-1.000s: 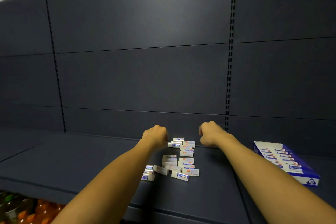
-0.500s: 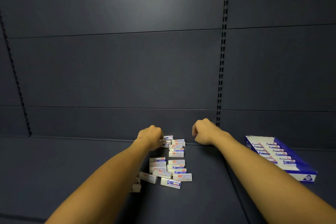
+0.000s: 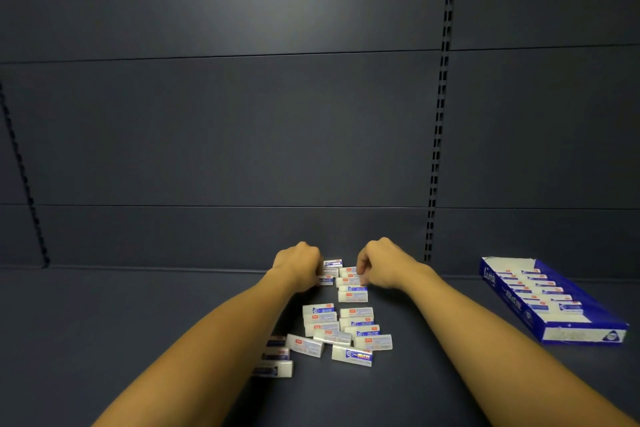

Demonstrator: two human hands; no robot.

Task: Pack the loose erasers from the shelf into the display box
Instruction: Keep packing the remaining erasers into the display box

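Both your arms reach forward, your left hand and right hand curled, fingers pinching the far erasers between them. More loose erasers lie toward six o'clock; the display box sits at three o'clock.

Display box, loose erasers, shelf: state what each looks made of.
Display box: printed cardboard, blue and white, judging by its rough torn-looking white edges. Loose erasers: matte white blocks, likely rubber or vinyl, in printed sleeves that look like paper. Shelf: probably painted metal, smooth dark matte, with slotted uprights behind.
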